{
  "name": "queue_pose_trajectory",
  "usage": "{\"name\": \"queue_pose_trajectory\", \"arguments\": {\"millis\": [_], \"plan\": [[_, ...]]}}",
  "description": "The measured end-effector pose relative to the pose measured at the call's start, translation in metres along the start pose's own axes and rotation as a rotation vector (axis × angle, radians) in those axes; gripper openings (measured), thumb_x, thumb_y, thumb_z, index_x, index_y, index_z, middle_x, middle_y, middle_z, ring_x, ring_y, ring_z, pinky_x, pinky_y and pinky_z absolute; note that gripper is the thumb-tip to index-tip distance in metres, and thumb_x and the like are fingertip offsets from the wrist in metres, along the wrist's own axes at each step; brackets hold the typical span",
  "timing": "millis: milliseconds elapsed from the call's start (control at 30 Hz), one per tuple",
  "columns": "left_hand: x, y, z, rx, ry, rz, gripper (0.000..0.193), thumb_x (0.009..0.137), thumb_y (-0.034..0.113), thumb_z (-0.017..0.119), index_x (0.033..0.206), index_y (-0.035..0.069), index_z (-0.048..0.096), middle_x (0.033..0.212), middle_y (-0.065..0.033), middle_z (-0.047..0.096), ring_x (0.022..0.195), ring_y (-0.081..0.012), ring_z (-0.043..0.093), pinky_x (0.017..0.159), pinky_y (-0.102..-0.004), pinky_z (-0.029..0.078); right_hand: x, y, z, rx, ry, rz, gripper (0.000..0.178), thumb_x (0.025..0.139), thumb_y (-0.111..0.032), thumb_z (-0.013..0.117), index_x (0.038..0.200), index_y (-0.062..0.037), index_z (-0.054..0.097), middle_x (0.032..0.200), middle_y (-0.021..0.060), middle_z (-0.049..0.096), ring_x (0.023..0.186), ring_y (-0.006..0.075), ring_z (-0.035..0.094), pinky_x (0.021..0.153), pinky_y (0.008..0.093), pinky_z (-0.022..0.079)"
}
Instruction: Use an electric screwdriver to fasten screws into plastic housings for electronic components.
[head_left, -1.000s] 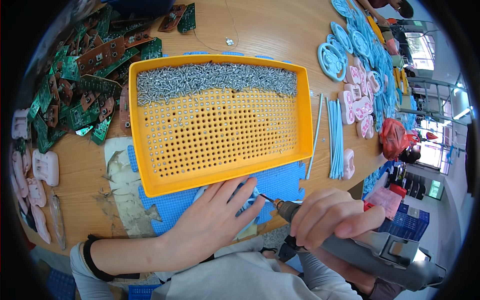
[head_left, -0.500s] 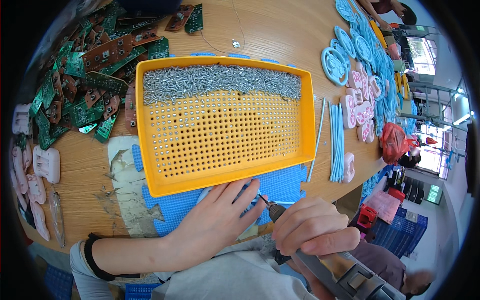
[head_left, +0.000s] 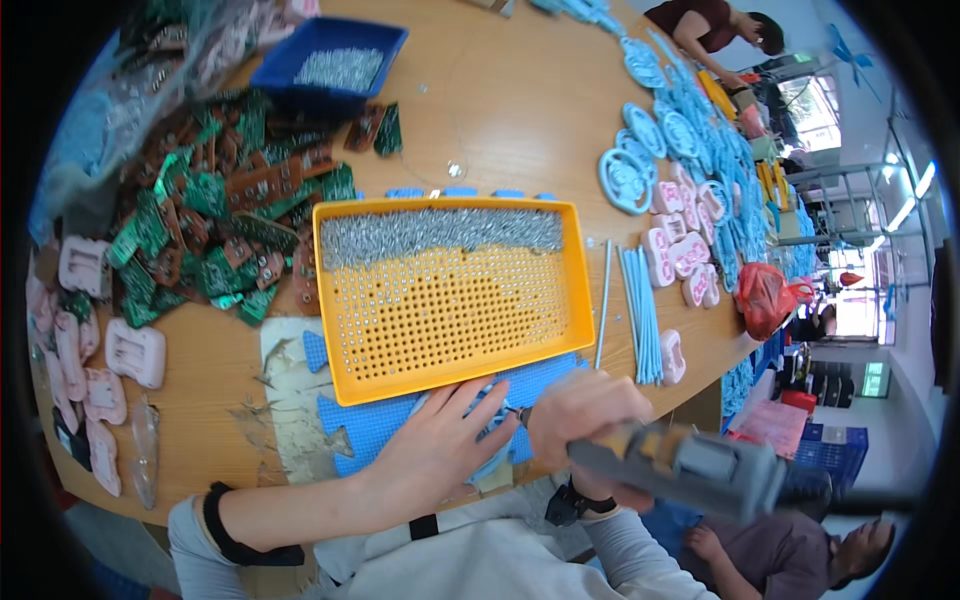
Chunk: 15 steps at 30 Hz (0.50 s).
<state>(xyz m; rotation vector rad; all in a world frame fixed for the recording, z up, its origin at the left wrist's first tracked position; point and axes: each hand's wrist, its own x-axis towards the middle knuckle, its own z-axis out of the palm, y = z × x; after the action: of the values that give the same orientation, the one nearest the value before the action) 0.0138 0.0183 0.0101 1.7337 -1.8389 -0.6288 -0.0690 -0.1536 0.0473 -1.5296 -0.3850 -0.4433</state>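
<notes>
Your left hand lies flat, fingers spread, pressing the light blue part onto the blue mat just in front of the yellow tray. Your right hand is wrapped tight round the grey driver, fingers closed on its grip; the bit tip sits at the part, just in front of the tray's near wall, between your two hands.

Judgement on doing this well: keep the bit upright over the screw hole, not leaning toward the tray wall. Keep the left fingertips wide of the tip; index and middle lie close to it now. Hold the part down firmly so it can't spin. Whether a screw is already seated on the bit, cannot tell; too small.

Screws are heaped along the tray's far edge, and the holed floor nearer you is mostly bare. Left of the tray: a pile of green boards and pink shells. Behind the tray, far left: a blue bin with more screws. Right of the tray: blue rods, then pink and blue housings. Another person works far beyond the tray, and one more sits low right of your driver.
</notes>
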Motion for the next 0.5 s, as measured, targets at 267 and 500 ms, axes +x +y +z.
{"name": "queue_pose_trajectory", "arguments": {"millis": [267, 500], "plan": [[-0.027, 0.016, -0.018, 0.164, -0.066, 0.027, 0.085, 0.063, 0.033, 0.080, 0.138, 0.013, 0.044, 0.128, -0.0211, 0.043, 0.122, -0.0395, 0.039, 0.105, -0.0484, 0.035, 0.002, -0.007, -0.010, -0.112, 0.371, 0.187, 0.078, 0.079, -0.070, 0.062, 0.111, -0.0006, 0.046, 0.063, 0.0067, 0.057, 0.051, 0.0170, 0.057, 0.050, 0.0294, 0.049], [-0.184, 0.066, -0.083, -0.343, -0.333, -0.389, 0.061, 0.068, 0.031, 0.078, 0.122, 0.008, 0.061, 0.116, -0.0190, 0.059, 0.107, -0.0364, 0.056, 0.094, -0.0403, 0.045, 0.011, -0.005, -0.016, 0.088, 0.147, 0.378, 0.052, 0.078, -0.021, 0.079, 0.117, -0.0062, 0.048, 0.094, 0.0045, 0.059, 0.088, 0.0132, 0.056, 0.078, 0.0293, 0.046]]}}
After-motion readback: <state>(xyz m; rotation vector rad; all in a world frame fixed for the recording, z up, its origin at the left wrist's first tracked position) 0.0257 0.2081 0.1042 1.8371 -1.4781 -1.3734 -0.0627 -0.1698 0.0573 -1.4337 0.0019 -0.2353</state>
